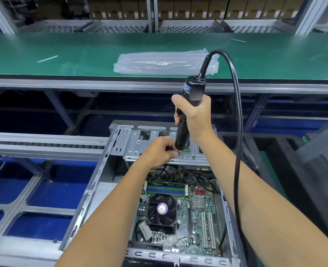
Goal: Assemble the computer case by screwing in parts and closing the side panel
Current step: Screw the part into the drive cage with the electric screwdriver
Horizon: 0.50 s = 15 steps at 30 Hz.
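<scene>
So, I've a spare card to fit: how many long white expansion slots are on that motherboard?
2. They lie side by side on the motherboard, right of the CPU fan: the left slot and the right slot. None appears hidden.

Counting from the one open computer case (109, 182): one fan (162, 208) sitting inside it, two white slots (207, 230) lying right of the fan, one electric screwdriver (188, 112) standing over its far end, one plastic bag (165, 63) lying beyond it on the green worktop (63, 53).
</scene>
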Motion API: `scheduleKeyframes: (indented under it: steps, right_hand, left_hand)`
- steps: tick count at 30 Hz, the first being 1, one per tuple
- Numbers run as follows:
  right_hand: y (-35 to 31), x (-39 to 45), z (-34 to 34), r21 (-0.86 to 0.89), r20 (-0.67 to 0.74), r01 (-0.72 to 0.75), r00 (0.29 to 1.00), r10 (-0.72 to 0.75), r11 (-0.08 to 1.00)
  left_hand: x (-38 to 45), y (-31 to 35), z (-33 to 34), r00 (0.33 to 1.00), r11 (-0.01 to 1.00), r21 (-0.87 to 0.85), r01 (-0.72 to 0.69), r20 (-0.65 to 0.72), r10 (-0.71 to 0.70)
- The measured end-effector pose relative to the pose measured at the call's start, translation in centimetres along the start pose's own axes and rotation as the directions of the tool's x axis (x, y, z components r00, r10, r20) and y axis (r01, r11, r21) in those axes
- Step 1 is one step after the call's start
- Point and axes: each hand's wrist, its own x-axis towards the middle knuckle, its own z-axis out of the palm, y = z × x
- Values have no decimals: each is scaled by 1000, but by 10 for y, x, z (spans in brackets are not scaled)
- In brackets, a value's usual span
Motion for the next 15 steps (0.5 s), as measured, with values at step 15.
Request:
scheduleKeyframes:
  steps: [15]
  right_hand:
    - [-1, 3, 2, -66, -7, 4, 1000, -5, 998]
  left_hand:
    - [1, 0, 2, 1000, 1000, -31, 6, -7, -6]
